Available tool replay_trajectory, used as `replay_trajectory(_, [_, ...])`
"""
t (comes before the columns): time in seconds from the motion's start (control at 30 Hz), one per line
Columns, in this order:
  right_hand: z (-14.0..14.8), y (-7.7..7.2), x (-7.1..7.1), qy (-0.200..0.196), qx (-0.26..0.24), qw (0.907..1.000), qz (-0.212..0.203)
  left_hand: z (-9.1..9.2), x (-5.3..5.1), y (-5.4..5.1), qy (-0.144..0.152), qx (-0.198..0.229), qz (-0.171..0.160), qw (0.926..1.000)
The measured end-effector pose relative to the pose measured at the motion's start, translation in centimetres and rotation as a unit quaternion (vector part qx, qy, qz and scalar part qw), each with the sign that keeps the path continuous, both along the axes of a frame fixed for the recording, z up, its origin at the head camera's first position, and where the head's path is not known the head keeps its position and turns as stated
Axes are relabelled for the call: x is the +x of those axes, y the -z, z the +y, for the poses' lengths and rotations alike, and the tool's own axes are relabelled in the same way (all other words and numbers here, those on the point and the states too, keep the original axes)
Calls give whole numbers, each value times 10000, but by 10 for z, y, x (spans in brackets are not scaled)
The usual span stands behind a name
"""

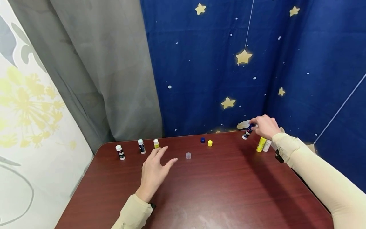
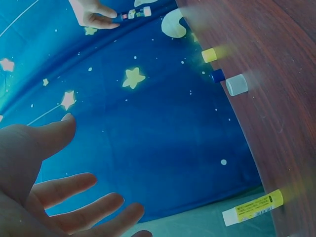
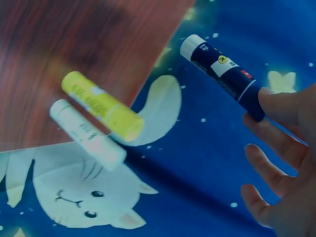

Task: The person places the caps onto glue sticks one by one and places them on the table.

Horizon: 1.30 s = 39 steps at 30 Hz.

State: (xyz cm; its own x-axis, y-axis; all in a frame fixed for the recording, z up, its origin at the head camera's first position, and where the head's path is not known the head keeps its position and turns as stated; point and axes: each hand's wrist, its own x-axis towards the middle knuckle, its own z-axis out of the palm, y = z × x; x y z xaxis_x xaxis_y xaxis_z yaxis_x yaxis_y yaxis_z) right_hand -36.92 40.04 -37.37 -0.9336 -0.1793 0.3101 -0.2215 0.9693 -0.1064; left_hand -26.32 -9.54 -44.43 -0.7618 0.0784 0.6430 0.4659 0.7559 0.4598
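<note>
One navy glue stick (image 1: pixel 247 132) is tilted at the far right of the counter (image 1: pixel 217 184), its top pinched between the thumb and fingers of the right hand (image 1: pixel 266 127), near a yellow glue stick (image 1: pixel 260 145) and a white glue stick (image 1: pixel 267 146), upright and close together. The left hand (image 1: pixel 153 173) is raised, fingers spread, near a yellow-labelled stick (image 1: pixel 156 143), with a navy-labelled stick (image 1: pixel 141 147) and a black-labelled stick (image 1: pixel 120 152) further left. Between the hands sit a clear cap (image 1: pixel 188 156), a blue cap (image 1: pixel 202 140) and a yellow cap (image 1: pixel 210 143).

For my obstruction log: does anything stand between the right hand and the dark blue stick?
Nothing visible does: the right hand pinches the dark blue stick at its upper end. The yellow stick and white stick nearby stand to one side.
</note>
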Motion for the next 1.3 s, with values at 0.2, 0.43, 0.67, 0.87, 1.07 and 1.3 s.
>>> replay_trajectory(0.2, [7,12,-4,-17,194,9996,-202,-2,0,1,-12,-21,-6,10000])
replay_trajectory(0.43, [18,24,-10,-53,469,9988,-139,-3,1,0,-28,0,-92,10000])
replay_trajectory(0.67, [20,36,-11,-93,589,9978,-283,-4,0,1,-48,5,-89,9999])
replay_trajectory(0.87, [21,44,-10,-179,762,9965,-301,-4,1,4,-71,-44,-114,9999])
replay_trajectory(1.07, [22,48,-10,-217,860,9954,-368,-5,0,4,-70,-70,-130,9999])
replay_trajectory(1.3, [23,54,-10,-153,959,9938,-543,-6,1,4,-80,-43,-162,9998])
